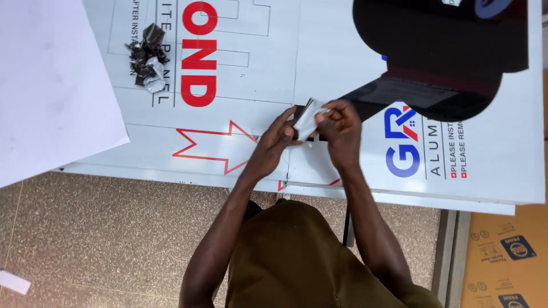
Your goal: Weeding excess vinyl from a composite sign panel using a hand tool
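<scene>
My left hand and my right hand meet over a white printed panel. Both pinch a small strip of white protective film, lifted off the panel's surface. Where the film has come away, a dark glossy surface shows, reaching from my hands toward a large black rounded shape at the upper right. My fingers are closed on the film's edge from both sides.
A crumpled wad of black and silver film scraps lies on the panel at upper left. A blank white sheet overlaps the left end. Speckled floor lies below. Cardboard boxes sit at lower right.
</scene>
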